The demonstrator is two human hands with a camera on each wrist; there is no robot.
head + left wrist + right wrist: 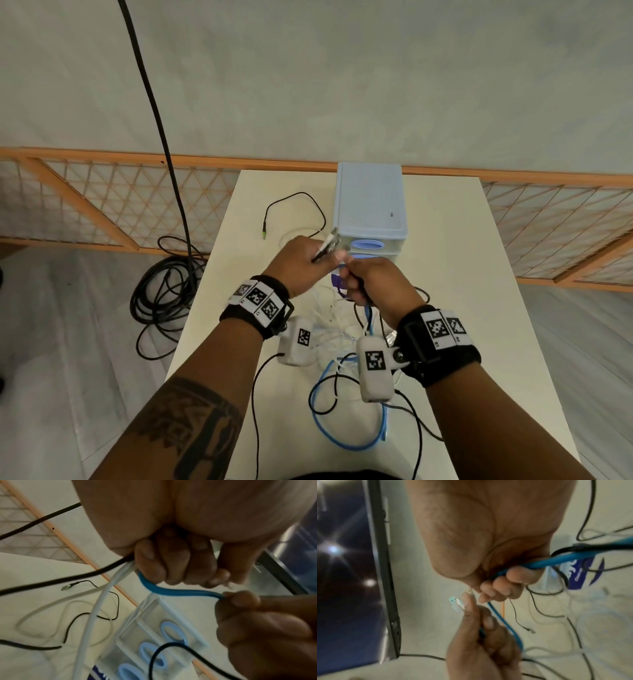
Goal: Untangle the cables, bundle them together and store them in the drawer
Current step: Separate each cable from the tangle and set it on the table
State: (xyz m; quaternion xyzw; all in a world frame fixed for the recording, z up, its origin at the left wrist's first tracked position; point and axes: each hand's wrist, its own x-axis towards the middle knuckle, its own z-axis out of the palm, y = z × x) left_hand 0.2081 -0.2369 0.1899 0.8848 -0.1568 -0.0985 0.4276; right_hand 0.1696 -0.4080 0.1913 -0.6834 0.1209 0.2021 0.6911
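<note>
Both hands are raised over the white table (479, 308), in front of the pale blue drawer unit (370, 198). My left hand (301, 263) grips a bunch of cable ends, with connectors (329, 243) sticking up past the knuckles. In the left wrist view its fingers (171, 563) curl round black, white and blue strands. My right hand (371, 284) holds the blue cable (368, 317), fingers (501, 585) wrapped round it (556, 559). A short blue span (180, 592) runs between the hands. The rest of the cables lie tangled below my wrists.
A black cable with a green plug (263, 234) lies left of the drawers, whose fronts show blue handles (150, 651). A purple and white packet (337, 282) sits under the hands. A thick black cable coils on the floor (164, 291) beside a wooden lattice screen (102, 205).
</note>
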